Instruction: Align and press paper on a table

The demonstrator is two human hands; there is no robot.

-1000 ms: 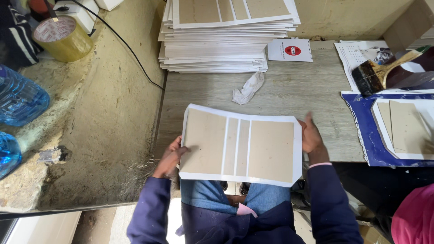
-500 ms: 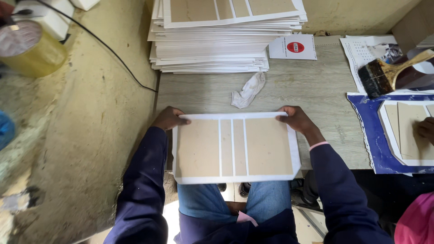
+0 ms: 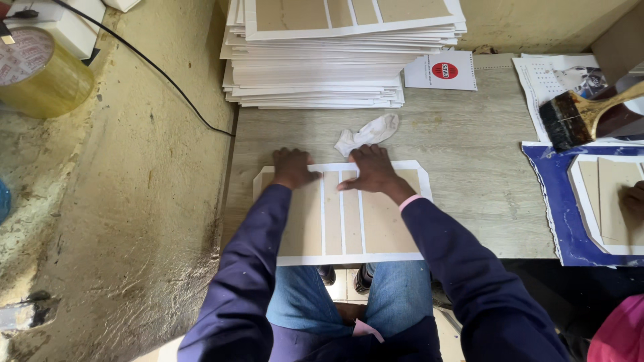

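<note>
at the far left of the frame a rough concrete ledge (image 3: pixel 134 201) carries a roll of clear tape (image 3: pixel 40 77) and a black cable (image 3: pixel 168 80) that runs down to the edge of the bench (image 3: pixel 469 167). moving right, the left hand (image 3: pixel 294 167) lies flat on the upper left corner of a white sheet with brown card panels (image 3: pixel 339 214), its fingers spread and pressing, gripping nothing. beside it the right hand (image 3: pixel 372 171) presses the upper middle of the same sheet, fingers open and flat too. this sheet lies square on the bench with its near edge hanging just over the bench lip above the person's knees; as a judgement, it is laid down and being smoothed, with nothing folded up yet. behind the hands a crumpled white cloth (image 3: pixel 369 131) lies just beyond the sheet, and a tall stack of like sheets (image 3: pixel 335 60) fills the upper middle, so many pieces look either finished or waiting; which, i cannot tell. right of the sheet is bare bench, the best room for sliding. at the far right a wide brush (image 3: pixel 577 117) and another sheet on blue paper (image 3: pixel 557 201) crowd the edge, with another person's hand (image 3: pixel 634 201) on it.
</note>
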